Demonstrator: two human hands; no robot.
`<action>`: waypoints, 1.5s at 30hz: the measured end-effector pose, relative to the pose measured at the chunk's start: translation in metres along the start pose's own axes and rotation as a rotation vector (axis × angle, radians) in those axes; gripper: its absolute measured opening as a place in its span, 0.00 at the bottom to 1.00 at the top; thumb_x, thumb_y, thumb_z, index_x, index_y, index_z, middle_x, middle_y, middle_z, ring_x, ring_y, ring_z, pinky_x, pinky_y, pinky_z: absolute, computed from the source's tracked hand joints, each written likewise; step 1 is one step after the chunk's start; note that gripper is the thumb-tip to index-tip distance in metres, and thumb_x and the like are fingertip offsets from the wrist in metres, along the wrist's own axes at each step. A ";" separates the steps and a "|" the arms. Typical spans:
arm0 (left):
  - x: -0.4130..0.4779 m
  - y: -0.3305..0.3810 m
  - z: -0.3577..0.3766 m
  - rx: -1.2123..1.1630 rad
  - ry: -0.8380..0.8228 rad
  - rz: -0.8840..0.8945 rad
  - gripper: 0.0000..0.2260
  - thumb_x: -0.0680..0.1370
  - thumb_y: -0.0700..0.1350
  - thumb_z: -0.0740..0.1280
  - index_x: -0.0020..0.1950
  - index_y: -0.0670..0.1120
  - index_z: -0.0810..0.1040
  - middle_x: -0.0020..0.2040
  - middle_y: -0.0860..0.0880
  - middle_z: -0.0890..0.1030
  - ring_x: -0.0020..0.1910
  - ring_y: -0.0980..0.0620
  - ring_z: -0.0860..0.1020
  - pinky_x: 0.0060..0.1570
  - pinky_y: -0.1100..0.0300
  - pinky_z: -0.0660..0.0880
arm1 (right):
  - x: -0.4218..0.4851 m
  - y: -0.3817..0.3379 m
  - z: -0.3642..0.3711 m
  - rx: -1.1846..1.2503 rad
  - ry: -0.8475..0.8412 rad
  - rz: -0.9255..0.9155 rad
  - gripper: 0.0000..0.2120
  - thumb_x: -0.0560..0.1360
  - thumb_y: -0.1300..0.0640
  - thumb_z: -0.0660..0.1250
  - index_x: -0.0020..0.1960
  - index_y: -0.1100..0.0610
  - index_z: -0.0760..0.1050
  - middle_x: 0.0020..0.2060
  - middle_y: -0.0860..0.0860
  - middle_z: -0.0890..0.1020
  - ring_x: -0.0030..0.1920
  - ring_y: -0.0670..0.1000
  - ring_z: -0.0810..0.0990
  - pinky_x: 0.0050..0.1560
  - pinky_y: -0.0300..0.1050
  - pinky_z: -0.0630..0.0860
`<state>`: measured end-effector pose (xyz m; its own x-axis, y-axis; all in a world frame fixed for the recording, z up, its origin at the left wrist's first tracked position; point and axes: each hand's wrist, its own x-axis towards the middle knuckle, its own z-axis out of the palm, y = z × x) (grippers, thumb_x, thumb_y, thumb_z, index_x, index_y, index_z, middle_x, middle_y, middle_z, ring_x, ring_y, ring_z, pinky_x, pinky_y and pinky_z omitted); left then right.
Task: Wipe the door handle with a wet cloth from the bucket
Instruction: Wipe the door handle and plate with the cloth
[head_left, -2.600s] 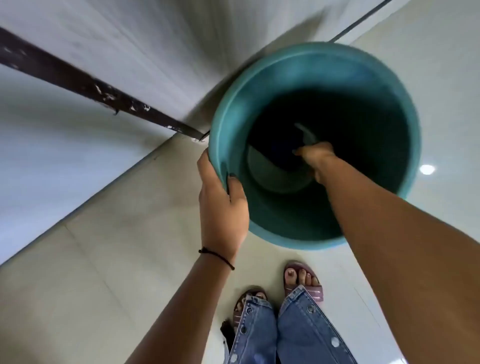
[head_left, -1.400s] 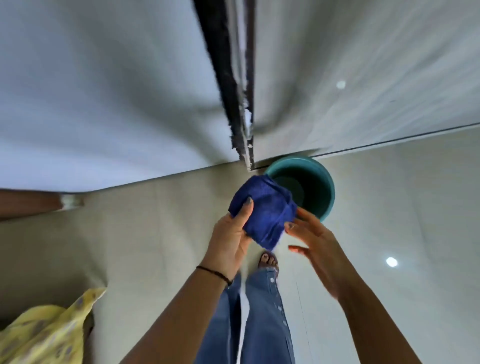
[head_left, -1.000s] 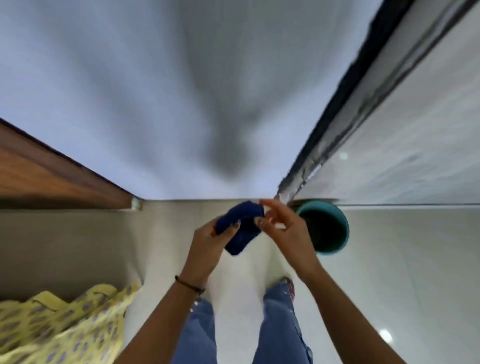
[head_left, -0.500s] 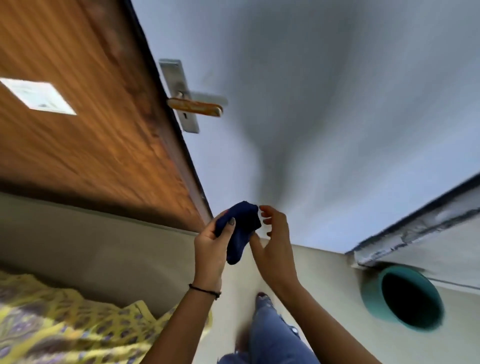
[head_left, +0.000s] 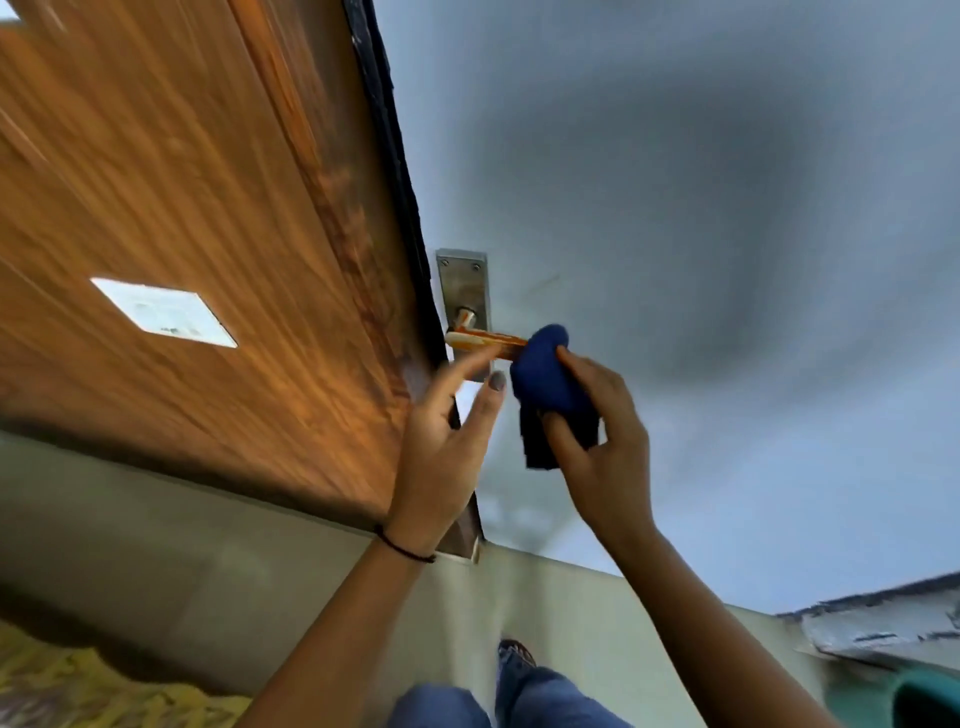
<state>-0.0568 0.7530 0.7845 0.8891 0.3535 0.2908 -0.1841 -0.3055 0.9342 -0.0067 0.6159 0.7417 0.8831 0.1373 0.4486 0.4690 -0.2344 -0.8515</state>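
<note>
At the middle of the view, a rusty orange lever door handle (head_left: 485, 340) juts from a tall brushed-metal backplate (head_left: 464, 291) mounted on a pale grey door face (head_left: 675, 208). Its long axis runs roughly level, from the pivot on the plate out toward the right. A bunched dark blue cloth (head_left: 545, 384) is gripped in the person's right hand (head_left: 602, 441), thumb below and fingers above, and the top of the bundle touches or covers the lever's free right end; exactly how much of the tip is wrapped cannot be made out. That hand is the nearer one. The left hand (head_left: 447, 452) is open and empty, fingers spread, just below and left of the lever, its fingertips near the pivot end without clearly touching it. Immediately left of the plate runs a dark door edge (head_left: 395, 171), with a brown wood-grain panel (head_left: 182, 208) beyond it, so room is tight on the pivot side. To the right the grey face is bare and open. A teal plastic bucket (head_left: 919, 699) stands on the floor at the lower right corner, well apart. The wipe seems about to begin, likely sliding leftward along the lever.
</note>
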 end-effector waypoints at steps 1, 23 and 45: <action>0.010 -0.006 -0.007 0.155 0.108 0.162 0.14 0.79 0.44 0.65 0.66 0.48 0.74 0.67 0.53 0.75 0.70 0.55 0.70 0.68 0.62 0.67 | 0.011 -0.006 0.005 -0.064 0.044 -0.031 0.26 0.71 0.60 0.65 0.68 0.48 0.71 0.62 0.52 0.76 0.60 0.47 0.74 0.58 0.33 0.73; 0.133 -0.102 -0.096 0.892 0.282 0.823 0.38 0.80 0.54 0.60 0.78 0.47 0.36 0.70 0.34 0.54 0.77 0.45 0.34 0.74 0.50 0.34 | 0.058 -0.030 0.119 -1.134 0.032 0.124 0.20 0.70 0.61 0.65 0.62 0.56 0.76 0.56 0.56 0.81 0.58 0.62 0.77 0.70 0.64 0.63; 0.135 -0.104 -0.096 0.948 0.313 0.876 0.31 0.80 0.52 0.62 0.75 0.42 0.50 0.69 0.33 0.57 0.67 0.33 0.57 0.74 0.50 0.35 | 0.051 -0.023 0.134 -1.185 0.201 0.177 0.15 0.70 0.66 0.64 0.55 0.58 0.77 0.52 0.54 0.81 0.58 0.60 0.76 0.73 0.66 0.58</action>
<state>0.0420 0.9170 0.7465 0.4703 -0.1266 0.8734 -0.1679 -0.9844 -0.0523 0.0261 0.7569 0.7474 0.8730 -0.1129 0.4746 -0.0314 -0.9838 -0.1763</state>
